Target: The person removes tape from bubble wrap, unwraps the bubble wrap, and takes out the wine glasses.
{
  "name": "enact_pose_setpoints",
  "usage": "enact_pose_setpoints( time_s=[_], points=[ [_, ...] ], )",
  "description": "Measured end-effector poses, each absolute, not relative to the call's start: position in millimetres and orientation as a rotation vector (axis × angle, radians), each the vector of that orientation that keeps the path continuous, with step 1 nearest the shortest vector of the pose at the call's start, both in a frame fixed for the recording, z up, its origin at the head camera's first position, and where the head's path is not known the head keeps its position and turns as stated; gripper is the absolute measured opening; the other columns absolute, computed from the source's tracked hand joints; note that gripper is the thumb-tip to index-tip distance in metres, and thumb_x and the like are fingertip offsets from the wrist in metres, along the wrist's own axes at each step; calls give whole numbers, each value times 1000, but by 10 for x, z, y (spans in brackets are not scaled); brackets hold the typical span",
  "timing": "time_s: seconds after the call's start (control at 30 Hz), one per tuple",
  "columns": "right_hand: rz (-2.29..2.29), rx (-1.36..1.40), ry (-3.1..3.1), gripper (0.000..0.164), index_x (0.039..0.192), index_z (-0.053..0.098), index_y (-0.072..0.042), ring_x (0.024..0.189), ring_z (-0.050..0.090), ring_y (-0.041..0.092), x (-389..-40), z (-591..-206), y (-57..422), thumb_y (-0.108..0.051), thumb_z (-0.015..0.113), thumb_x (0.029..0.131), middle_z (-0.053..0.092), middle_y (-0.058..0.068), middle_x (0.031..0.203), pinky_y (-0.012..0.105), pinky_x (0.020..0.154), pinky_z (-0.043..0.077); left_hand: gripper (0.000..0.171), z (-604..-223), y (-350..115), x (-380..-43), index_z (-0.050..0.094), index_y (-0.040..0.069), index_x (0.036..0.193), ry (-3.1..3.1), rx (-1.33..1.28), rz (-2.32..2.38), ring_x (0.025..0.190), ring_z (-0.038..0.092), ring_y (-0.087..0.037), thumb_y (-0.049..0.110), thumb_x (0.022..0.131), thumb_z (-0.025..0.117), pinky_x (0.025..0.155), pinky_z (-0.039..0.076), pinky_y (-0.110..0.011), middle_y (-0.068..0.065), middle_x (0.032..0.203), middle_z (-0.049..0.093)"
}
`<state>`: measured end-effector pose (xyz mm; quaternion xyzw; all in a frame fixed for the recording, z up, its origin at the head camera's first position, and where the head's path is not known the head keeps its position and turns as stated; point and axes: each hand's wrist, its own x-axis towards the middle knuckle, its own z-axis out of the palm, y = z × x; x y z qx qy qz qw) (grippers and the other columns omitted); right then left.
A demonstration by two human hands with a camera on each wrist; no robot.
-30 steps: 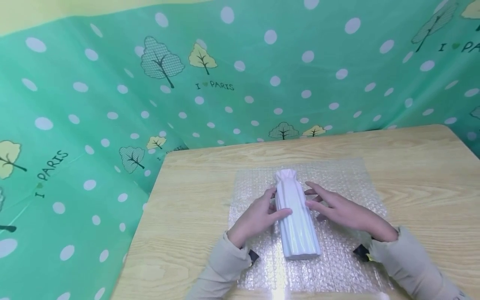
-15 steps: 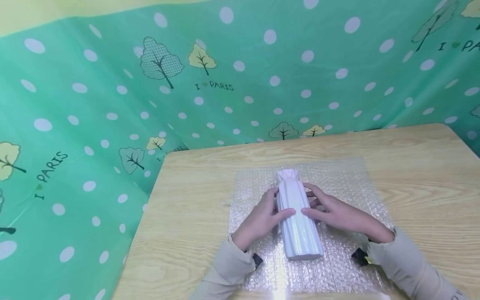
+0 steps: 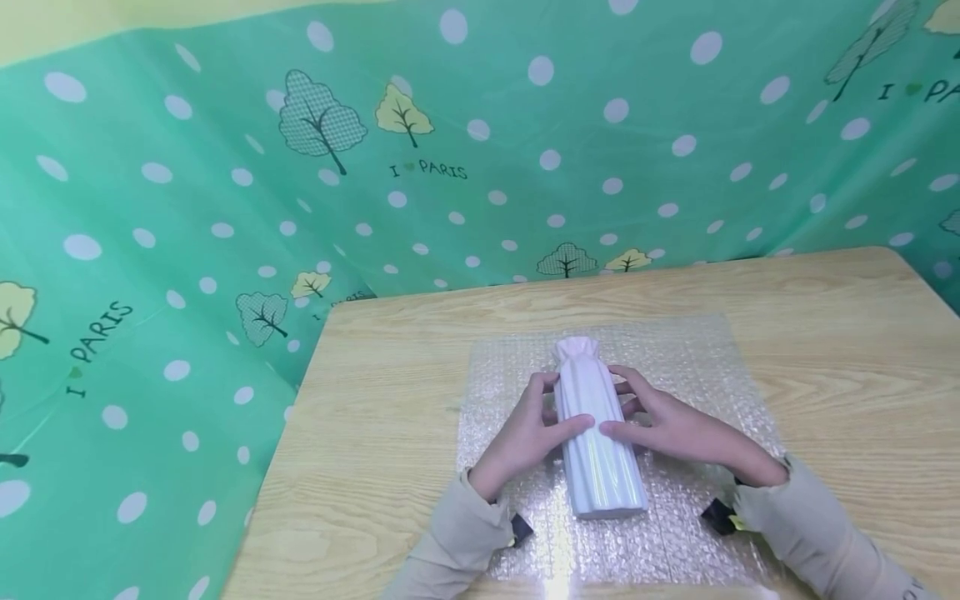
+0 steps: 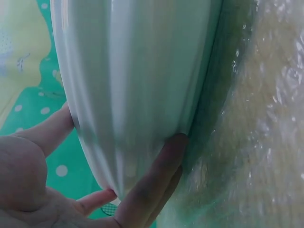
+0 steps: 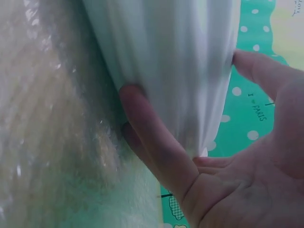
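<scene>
A white, glossy fluted vase [image 3: 600,471] with a pinched neck lies on its side on a sheet of bubble wrap [image 3: 690,533], its neck pointing away from me. My left hand [image 3: 528,429] holds its left side, thumb on top and fingers along the flank. From the other side my right hand [image 3: 671,425] grips it the same way, the two thumbs nearly meeting. In the left wrist view, fingertips [image 4: 176,142] touch the ribbed wall of the vase [image 4: 133,85]. The right wrist view shows fingers [image 5: 142,109] against the opposite wall of the vase [image 5: 175,61].
The bubble wrap lies flat on a light wooden table [image 3: 390,400]. Behind and left of the table hangs a green polka-dot curtain [image 3: 480,175] printed with trees and lettering. Dark wrist-worn devices [image 3: 720,517] show beneath both sleeves.
The right hand has closed in on the vase, its thumb now resting on top. The vase has shifted slightly right, and the left hand has moved with it.
</scene>
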<state>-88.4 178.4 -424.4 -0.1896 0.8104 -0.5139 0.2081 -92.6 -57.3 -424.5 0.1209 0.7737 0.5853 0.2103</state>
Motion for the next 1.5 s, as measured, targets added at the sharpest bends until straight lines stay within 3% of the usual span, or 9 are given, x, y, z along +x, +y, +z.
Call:
enact_pose_setpoints(
  time_s=[0.13,0.3,0.5,0.73,1.2,1.5],
  points=[
    [-1445,-512,2245,86,156,13,-7,117,57,39,-889,-4215,1800,-33,67,95,47,30,136,35,79,60,74,-4241,-573,-933,31,13,146,2131,314,1628,95,69,-20,34,90,74,68,63,-31,-19,147,41],
    [-1470,-426,2213,85,156,16,-13,117,58,38,-889,-4199,1786,-36,69,93,44,30,140,38,81,61,77,-4240,-595,-937,30,17,147,2122,260,1622,104,69,-25,38,88,75,71,63,-32,-19,152,40],
    [-1538,-375,2142,83,155,20,-9,121,56,41,-875,-4199,1769,-33,71,93,46,29,140,40,85,60,77,-4209,-599,-919,30,14,148,2092,224,1653,112,65,-32,33,89,75,78,62,-34,-20,152,38],
    [-1529,-383,2171,83,153,24,1,118,59,41,-866,-4169,1737,-32,70,93,53,30,134,36,82,61,79,-4173,-595,-888,30,12,150,2096,202,1672,103,68,-26,29,88,76,76,63,-34,-20,152,39],
    [-1661,-346,2032,90,158,13,-3,112,63,40,-814,-4090,1726,-25,71,92,49,36,135,42,74,63,81,-4124,-590,-866,35,20,149,2100,175,1719,102,68,-21,30,84,80,74,63,-34,-11,148,43],
    [-1652,-349,2166,93,158,17,-6,125,50,51,-786,-4040,1719,-30,75,89,31,31,153,36,76,63,80,-4077,-565,-852,37,20,146,2138,177,1800,115,62,-30,28,81,83,79,62,-35,-8,148,43]
  ],
)
